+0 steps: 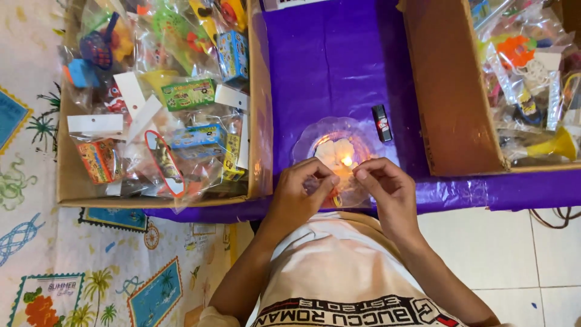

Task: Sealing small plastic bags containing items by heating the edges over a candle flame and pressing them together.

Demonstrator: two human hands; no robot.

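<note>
Purple plastic is covering the surface, and near its front edge a small candle flame (347,161) is burning on a clear dish (305,142). Both hands, left (298,192) and right (387,189), are pinching fingers together on a thin clear wrapper (339,181). It looks light, soft and easy to melt, so holding its edges seems best.

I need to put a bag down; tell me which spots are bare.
Bare purple cover between left box and right box, beyond the lighter. Crowded: both boxes, and the dish with flame at left hand and right hand.
</note>
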